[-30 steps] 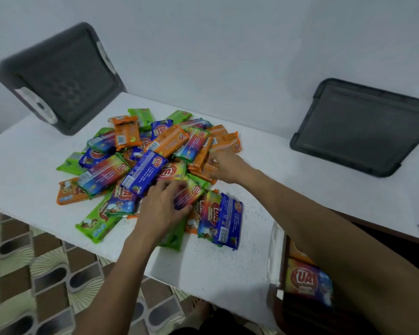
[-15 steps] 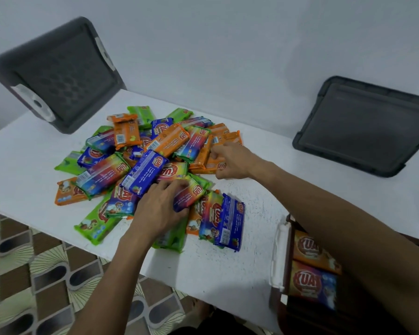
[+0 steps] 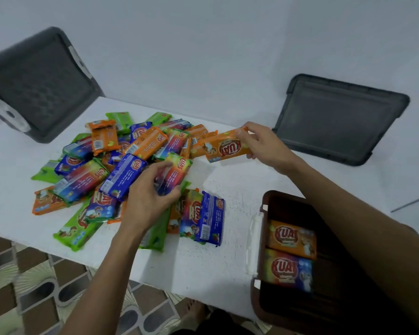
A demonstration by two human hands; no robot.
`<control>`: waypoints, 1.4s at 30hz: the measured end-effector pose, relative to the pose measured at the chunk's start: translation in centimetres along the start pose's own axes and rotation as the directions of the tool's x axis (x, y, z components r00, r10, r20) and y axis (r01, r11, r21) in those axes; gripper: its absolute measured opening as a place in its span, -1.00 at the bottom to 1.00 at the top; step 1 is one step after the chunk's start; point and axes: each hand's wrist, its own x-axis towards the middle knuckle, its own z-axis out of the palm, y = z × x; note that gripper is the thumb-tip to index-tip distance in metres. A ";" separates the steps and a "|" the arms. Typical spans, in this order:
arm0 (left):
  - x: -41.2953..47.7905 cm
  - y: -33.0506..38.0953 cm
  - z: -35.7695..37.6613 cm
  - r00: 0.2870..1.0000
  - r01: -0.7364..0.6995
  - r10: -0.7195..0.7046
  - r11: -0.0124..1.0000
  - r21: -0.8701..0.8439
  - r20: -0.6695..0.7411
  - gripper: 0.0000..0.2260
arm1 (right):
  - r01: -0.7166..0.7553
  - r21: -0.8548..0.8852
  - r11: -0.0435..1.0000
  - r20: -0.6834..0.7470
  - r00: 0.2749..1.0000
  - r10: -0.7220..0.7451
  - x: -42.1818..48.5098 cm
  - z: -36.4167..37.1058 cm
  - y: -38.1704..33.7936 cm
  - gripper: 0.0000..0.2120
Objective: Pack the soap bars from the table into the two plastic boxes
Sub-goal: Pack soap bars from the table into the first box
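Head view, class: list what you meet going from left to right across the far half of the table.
Dark grey lid leaning on the wall → heap of soap bars → orange soap bar lifted clear of the heap → right hand gripping it → second dark grey lid.

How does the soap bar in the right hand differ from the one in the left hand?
The orange soap bar in the right hand is pinched by one end; the rainbow soap bar in the left hand is gripped across its middle. The orange one shows a large KUAT logo, the rainbow one mostly fine print. Both are wrapped bars of similar shape.
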 end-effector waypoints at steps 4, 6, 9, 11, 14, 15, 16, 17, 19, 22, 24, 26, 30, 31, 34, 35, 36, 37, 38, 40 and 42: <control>0.2 2.0 0.9 1.000 -0.002 -0.002 0.972 -0.235 -0.019 -0.46 | 0.003 0.177 0.984 -0.111 0.994 0.017 -2.6 -1.7 0.3 -0.67; 0.4 3.0 1.5 1.000 -0.018 0.015 0.940 -0.339 -0.012 -0.43 | -0.020 0.277 0.961 -0.126 0.990 0.057 -4.1 -2.6 0.5 -0.69; 0.3 4.9 2.4 1.000 -0.014 0.022 0.881 -0.473 0.012 -0.41 | -0.062 0.446 0.893 -0.089 0.990 0.113 -6.3 -3.9 0.5 -0.72; 0.2 6.3 3.2 0.999 0.002 0.028 0.833 -0.553 0.046 -0.38 | -0.086 0.551 0.830 -0.064 0.987 0.145 -7.9 -4.8 0.7 -0.77; 0.0 8.0 4.3 0.994 0.004 0.066 0.772 -0.636 0.087 -0.29 | -0.110 0.686 0.719 -0.022 0.985 0.171 -9.9 -5.9 1.2 -0.77; 0.0 8.4 4.7 0.992 -0.003 0.086 0.757 -0.653 0.095 -0.27 | -0.115 0.725 0.679 0.004 0.987 0.163 -10.5 -6.2 1.4 -0.73; -0.1 8.8 5.1 0.989 -0.011 0.105 0.748 -0.663 0.103 -0.26 | -0.120 0.761 0.638 0.032 0.988 0.148 -11.0 -6.5 1.7 -0.68; -0.2 9.2 5.5 0.985 -0.019 0.128 0.741 -0.672 0.112 -0.26 | -0.124 0.791 0.599 0.057 0.990 0.130 -11.6 -6.8 1.9 -0.64; -0.3 9.8 6.1 0.978 -0.025 0.160 0.722 -0.692 0.132 -0.32 | -0.125 0.825 0.552 0.077 0.991 0.109 -12.6 -7.4 2.4 -0.58; -0.5 10.8 7.1 0.969 -0.007 0.183 0.691 -0.723 0.166 -0.38 | -0.090 0.807 0.584 0.005 0.989 0.146 -14.0 -8.2 3.2 -0.58; -0.8 11.6 7.8 0.965 -0.021 0.203 0.684 -0.729 0.163 -0.40 | -0.054 0.758 0.651 -0.089 0.979 0.186 -14.7 -8.7 3.6 -0.65; -1.0 12.1 8.6 0.962 -0.016 0.210 0.679 -0.734 0.173 -0.42 | -0.041 0.699 0.714 -0.167 0.962 0.218 -15.5 -9.0 4.1 -0.72; -1.4 13.0 10.1 0.959 0.053 0.183 0.640 -0.767 0.219 -0.45 | -0.029 0.540 0.841 -0.276 0.938 0.209 -17.2 -9.7 4.6 -0.69; -1.6 13.0 10.5 0.958 0.068 0.173 0.635 -0.770 0.227 -0.46 | -0.021 0.503 0.864 -0.293 0.936 0.193 -17.6 -9.9 4.7 -0.66; -2.0 13.3 11.7 0.963 0.082 0.148 0.637 -0.766 0.226 -0.49 | -0.004 0.429 0.903 -0.294 0.945 0.144 -19.0 -10.3 4.9 -0.54; -2.1 13.3 12.1 0.964 0.081 0.144 0.642 -0.762 0.224 -0.51 | -0.009 0.422 0.907 -0.281 0.949 0.140 -19.4 -10.3 4.9 -0.55; -2.1 13.4 12.4 0.965 0.081 0.139 0.646 -0.759 0.221 -0.52 | -0.016 0.427 0.904 -0.267 0.953 0.143 -19.9 -10.3 4.9 -0.59; -2.1 13.4 12.6 0.967 0.085 0.131 0.648 -0.757 0.220 -0.55 | -0.029 0.441 0.897 -0.253 0.955 0.155 -20.3 -10.2 5.0 -0.67; -2.1 13.4 12.9 0.968 0.090 0.121 0.647 -0.757 0.219 -0.57 | -0.044 0.458 0.888 -0.241 0.955 0.172 -20.7 -10.0 5.1 -0.74; -2.1 13.3 13.3 0.970 0.107 0.100 0.644 -0.757 0.222 -0.60 | -0.093 0.498 0.862 -0.210 0.952 0.224 -21.3 -9.5 5.6 -0.84; -2.2 13.1 13.5 0.971 0.125 0.078 0.643 -0.756 0.227 -0.62 | -0.153 0.524 0.838 -0.155 0.950 0.271 -21.9 -8.6 6.1 -0.82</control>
